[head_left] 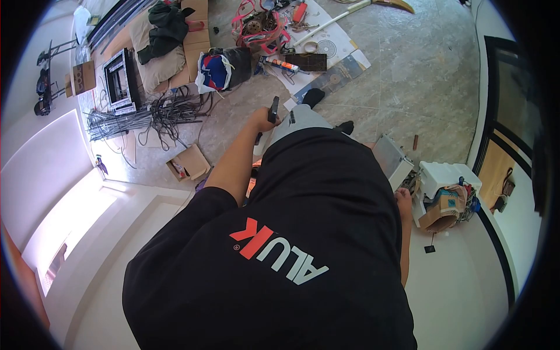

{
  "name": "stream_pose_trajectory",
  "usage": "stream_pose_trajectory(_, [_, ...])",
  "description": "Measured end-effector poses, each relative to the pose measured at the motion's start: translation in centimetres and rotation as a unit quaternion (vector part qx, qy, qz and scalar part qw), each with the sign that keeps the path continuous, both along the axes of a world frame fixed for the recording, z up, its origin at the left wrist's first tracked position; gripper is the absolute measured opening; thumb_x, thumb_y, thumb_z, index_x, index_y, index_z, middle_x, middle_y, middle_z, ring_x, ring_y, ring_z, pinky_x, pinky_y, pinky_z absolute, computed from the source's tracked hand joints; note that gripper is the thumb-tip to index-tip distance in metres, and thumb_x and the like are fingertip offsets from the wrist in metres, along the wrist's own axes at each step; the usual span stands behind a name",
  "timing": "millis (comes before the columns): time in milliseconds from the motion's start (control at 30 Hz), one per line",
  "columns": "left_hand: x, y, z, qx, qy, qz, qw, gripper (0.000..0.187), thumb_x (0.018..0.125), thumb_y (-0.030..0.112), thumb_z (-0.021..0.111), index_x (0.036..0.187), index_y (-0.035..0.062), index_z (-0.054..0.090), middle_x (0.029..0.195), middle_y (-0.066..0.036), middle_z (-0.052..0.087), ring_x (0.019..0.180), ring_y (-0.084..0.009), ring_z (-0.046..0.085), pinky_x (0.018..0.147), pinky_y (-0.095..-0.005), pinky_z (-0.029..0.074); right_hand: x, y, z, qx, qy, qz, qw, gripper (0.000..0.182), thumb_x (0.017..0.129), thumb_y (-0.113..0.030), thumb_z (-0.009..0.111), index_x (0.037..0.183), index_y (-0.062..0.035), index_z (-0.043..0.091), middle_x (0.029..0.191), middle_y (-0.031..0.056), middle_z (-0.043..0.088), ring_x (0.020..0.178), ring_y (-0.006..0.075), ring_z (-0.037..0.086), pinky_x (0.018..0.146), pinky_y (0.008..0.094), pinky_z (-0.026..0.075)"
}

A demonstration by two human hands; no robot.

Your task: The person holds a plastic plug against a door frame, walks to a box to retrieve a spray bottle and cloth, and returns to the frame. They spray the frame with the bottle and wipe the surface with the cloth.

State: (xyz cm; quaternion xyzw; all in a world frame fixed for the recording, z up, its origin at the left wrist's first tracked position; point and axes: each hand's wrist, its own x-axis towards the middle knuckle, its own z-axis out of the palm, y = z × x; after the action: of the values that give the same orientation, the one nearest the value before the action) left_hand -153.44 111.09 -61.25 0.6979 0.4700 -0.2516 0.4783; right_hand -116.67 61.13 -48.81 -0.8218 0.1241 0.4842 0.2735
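Note:
My left hand (266, 120) is closed around a dark tool (273, 109), its upper end sticking up past my fingers beside my grey trouser leg (306, 119). At the right side of my black shirt (326, 216), my right hand (402, 198) hangs low with its fingers curled; whatever they hold, if anything, is hidden. Just beyond that hand lies an open grey case (392, 158). A black-socked foot (314, 97) shows on the tiled floor past my knee.
Black cables (154, 119) and an open cardboard box (189, 163) lie to the left. Ahead are a white bag with blue cloth (213, 73), a glue tube (281, 64) and pink straps (252, 41). A white container (446, 175) with cardboard stands right, near the wall.

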Motion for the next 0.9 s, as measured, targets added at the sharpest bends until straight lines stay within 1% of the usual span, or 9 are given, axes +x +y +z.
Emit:
stream_pose_trajectory(233, [1.3,4.5,0.6,-0.007,-0.051,-0.018,0.998,0.027,0.076,0.028,0.081,0.096,0.0105,0.079,0.093,-0.016,0.076,0.088,-0.0315,0.074,0.083,-0.0419,0.056,0.7,4.5,0.0,0.03,-0.021,-0.053,0.998,0.023,0.091,-0.009,0.059,0.114,-0.0065,0.059,0.075,0.0017,0.057,0.06,0.012,0.056,0.051,0.0261,0.042])
stream_pose_trajectory(300, [0.6,5.4,-0.9,-0.007,-0.019,-0.018,1.0,0.032,0.073,0.031,0.083,0.098,0.0106,0.079,0.093,-0.016,0.077,0.089,-0.0317,0.074,0.083,-0.0418,0.056,-0.1,5.4,-0.4,0.043,-0.015,-0.044,0.998,0.027,0.092,-0.009,0.058,0.119,-0.0057,0.06,0.078,0.0027,0.06,0.063,0.0123,0.058,0.053,0.0259,0.043])
stream_pose_trajectory(333, [0.7,5.8,-0.2,0.001,-0.006,-0.011,1.0,0.032,0.073,0.032,0.083,0.097,0.0112,0.079,0.093,-0.016,0.077,0.09,-0.0317,0.074,0.083,-0.0422,0.056,-0.2,5.2,-1.1,0.04,0.003,0.011,0.999,0.035,0.093,-0.011,0.056,0.127,-0.005,0.06,0.084,0.005,0.067,0.066,0.013,0.062,0.055,0.0252,0.044])
stream_pose_trajectory(400, [1.0,6.7,0.4,0.027,-0.007,-0.015,0.999,0.034,0.072,0.034,0.084,0.097,0.0117,0.078,0.093,-0.016,0.076,0.092,-0.0317,0.074,0.083,-0.0433,0.056,-0.6,5.7,-1.0,0.002,0.028,0.119,0.992,0.036,0.095,-0.012,0.055,0.129,-0.0054,0.06,0.089,0.0063,0.069,0.071,0.0135,0.064,0.058,0.0262,0.046])
stream_pose_trajectory(467, [1.7,7.4,1.6,0.049,0.017,-0.026,0.998,0.033,0.073,0.032,0.081,0.097,0.0097,0.079,0.092,-0.016,0.076,0.089,-0.0311,0.074,0.082,-0.0422,0.057,0.7,8.2,-1.8,-0.017,0.048,0.166,0.985,0.036,0.096,-0.015,0.055,0.13,-0.0064,0.06,0.093,0.0068,0.071,0.076,0.014,0.066,0.059,0.0274,0.046])
stream_pose_trajectory(533, [2.1,7.0,2.0,0.046,0.041,-0.019,0.998,0.033,0.074,0.031,0.079,0.097,0.0086,0.079,0.091,-0.016,0.076,0.087,-0.0308,0.074,0.082,-0.0414,0.057,2.4,8.9,-1.9,-0.037,0.08,0.148,0.985,0.035,0.097,-0.018,0.056,0.129,-0.0082,0.061,0.097,0.0064,0.071,0.079,0.0143,0.067,0.059,0.0291,0.046])
stream_pose_trajectory(733, [5.2,6.8,3.0,0.012,0.05,0.01,0.999,0.033,0.074,0.036,0.08,0.096,0.0107,0.079,0.092,-0.015,0.077,0.089,-0.0325,0.074,0.083,-0.0437,0.056,14.0,7.9,-6.1,-0.05,0.079,0.052,0.994,0.027,0.099,-0.027,0.062,0.12,-0.0106,0.056,0.103,0.0023,0.073,0.082,0.0119,0.063,0.063,0.0296,0.048])
stream_pose_trajectory(800, [6.1,6.8,3.2,-0.005,0.033,-0.019,0.999,0.032,0.074,0.035,0.08,0.096,0.0108,0.079,0.091,-0.015,0.077,0.087,-0.0319,0.074,0.082,-0.043,0.056,18.4,9.7,-6.3,0.013,0.021,0.011,1.0,0.024,0.1,-0.028,0.062,0.117,-0.0109,0.058,0.095,0.0017,0.071,0.079,0.0108,0.061,0.063,0.0294,0.048])
stream_pose_trajectory(900, [9.6,7.6,7.6,-0.008,0.037,0.056,0.998,0.028,0.076,0.032,0.08,0.095,0.0118,0.08,0.089,-0.014,0.076,0.084,-0.0299,0.074,0.078,-0.0409,0.056,24.2,13.5,-7.7,0.061,-0.079,0.036,0.994,0.024,0.102,-0.031,0.061,0.114,-0.0106,0.061,0.085,0.0021,0.067,0.073,0.0097,0.059,0.061,0.0277,0.047])
